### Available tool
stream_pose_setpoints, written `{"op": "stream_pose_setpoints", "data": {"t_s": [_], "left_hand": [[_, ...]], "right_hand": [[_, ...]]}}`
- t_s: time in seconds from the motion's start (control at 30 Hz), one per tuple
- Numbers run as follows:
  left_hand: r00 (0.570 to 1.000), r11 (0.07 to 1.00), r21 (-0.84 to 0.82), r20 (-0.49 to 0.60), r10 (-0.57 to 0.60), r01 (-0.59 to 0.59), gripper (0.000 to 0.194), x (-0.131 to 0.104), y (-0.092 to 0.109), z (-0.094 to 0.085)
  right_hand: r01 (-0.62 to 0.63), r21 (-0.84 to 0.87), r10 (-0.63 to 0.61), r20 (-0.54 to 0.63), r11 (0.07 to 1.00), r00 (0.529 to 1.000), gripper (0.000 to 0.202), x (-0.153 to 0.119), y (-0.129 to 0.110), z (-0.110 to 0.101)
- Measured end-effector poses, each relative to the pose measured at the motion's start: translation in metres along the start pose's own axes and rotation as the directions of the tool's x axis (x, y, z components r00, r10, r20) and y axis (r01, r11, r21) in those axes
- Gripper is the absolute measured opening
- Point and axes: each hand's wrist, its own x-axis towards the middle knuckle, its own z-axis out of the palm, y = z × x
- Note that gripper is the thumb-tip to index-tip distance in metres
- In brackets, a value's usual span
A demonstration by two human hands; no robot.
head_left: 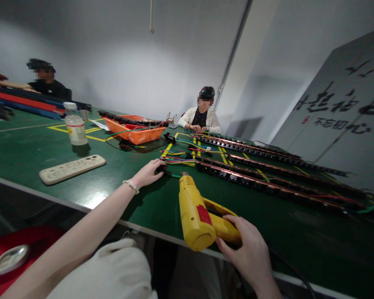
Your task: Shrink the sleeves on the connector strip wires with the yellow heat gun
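Heat gun: my yellow heat gun (195,211) sits near the front edge of the green bench (28,149), just ahead of my right hand (247,253) and to the right of my left hand (148,173).
Heat gun direction: its long body runs away from me, nozzle aimed at the wire ends of the nearest power strip (268,187); the handle branches back and to the right into my palm.
Right hand: closed around the gun's handle, fingers curled over it, holding it.
Left hand: stretched forward, palm down, fingers bent over a small dark piece on the bench beside the coloured wires (177,160); I cannot tell whether it pinches the piece or only presses it.
Strips: long dark power strips lie side by side, running off to the right.
Around: a pale remote control (71,168) and a plastic bottle (75,124) to the left, an orange tray (135,131) beyond, a co-worker (201,116) seated at the far side.
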Motion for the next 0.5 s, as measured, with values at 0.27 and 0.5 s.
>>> {"op": "stream_pose_setpoints", "data": {"t_s": [0.27,0.5], "left_hand": [[0.999,0.998,0.048,-0.011,-0.039,0.039,0.032,0.002,-0.002,0.004],[0.995,0.989,0.107,-0.023,-0.096,0.098,0.032,0.002,0.001,0.002]], "right_hand": [[0.009,-0.024,-0.01,-0.017,1.0,1.0,0.044,0.001,0.0,-0.002],[0.069,-0.012,-0.069,0.03,0.998,0.997,0.062,0.007,-0.04,0.005]]}}
